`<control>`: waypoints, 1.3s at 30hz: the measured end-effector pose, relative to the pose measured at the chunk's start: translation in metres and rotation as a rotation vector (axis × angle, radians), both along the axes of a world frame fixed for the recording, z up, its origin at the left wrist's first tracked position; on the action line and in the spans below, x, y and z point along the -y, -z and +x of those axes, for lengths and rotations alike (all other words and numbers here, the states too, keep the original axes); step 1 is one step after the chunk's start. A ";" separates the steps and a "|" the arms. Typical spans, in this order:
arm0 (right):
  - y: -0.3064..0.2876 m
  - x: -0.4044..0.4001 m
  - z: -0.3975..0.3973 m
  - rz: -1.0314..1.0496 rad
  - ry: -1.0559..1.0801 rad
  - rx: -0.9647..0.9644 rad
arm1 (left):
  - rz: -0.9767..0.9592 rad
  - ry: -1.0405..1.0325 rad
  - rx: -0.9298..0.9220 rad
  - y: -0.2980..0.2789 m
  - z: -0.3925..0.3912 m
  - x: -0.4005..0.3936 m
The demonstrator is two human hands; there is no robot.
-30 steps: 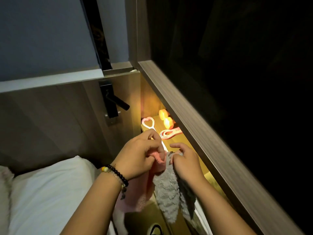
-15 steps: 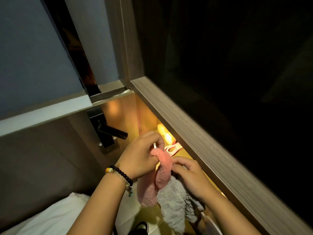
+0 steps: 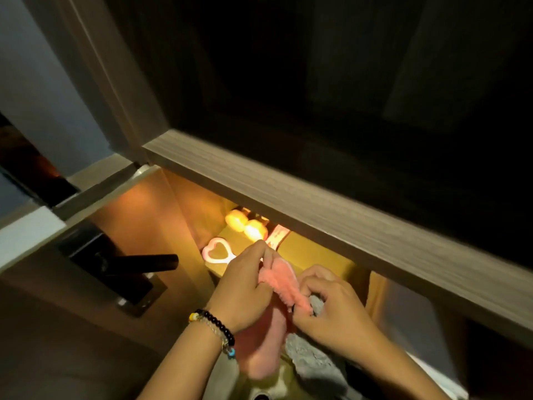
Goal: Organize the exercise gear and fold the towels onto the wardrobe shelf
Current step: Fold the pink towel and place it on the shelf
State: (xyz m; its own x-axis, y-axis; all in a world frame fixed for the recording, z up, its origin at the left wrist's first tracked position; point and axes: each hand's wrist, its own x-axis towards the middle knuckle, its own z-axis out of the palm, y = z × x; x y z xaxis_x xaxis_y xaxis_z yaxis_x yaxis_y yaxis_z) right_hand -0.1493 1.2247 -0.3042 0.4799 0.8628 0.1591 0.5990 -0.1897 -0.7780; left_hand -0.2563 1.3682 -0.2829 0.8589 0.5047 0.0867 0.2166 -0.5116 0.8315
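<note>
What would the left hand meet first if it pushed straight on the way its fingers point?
Probably the pink band lying on the lit shelf, just beyond the fingertips of the left hand, which grips the pink towel. Depth is unclear; the hand may pass above the band and reach the glowing dumbbells.

Two bare forearms, no sleeves in view

The left hand [image 3: 240, 287] has bracelets at the wrist: a strand of round black beads [image 3: 219, 325] with one yellow bead (beside a paler, clear-looking strand ending in a blue bead); the right hand [image 3: 336, 310] wears nothing visible.
</note>
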 end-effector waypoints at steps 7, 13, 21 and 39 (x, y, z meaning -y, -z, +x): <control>0.089 0.041 -0.029 0.134 0.239 -0.003 | -0.210 -0.090 0.333 0.105 -0.004 0.052; 0.148 0.086 -0.095 0.326 0.539 -0.023 | 0.089 -0.009 0.364 0.162 -0.048 0.078; 0.137 0.114 -0.140 0.350 0.704 -0.022 | -0.076 0.121 0.119 0.181 -0.096 0.079; 0.073 -0.012 0.014 0.340 1.011 0.153 | -0.725 -0.093 0.169 0.158 -0.097 0.032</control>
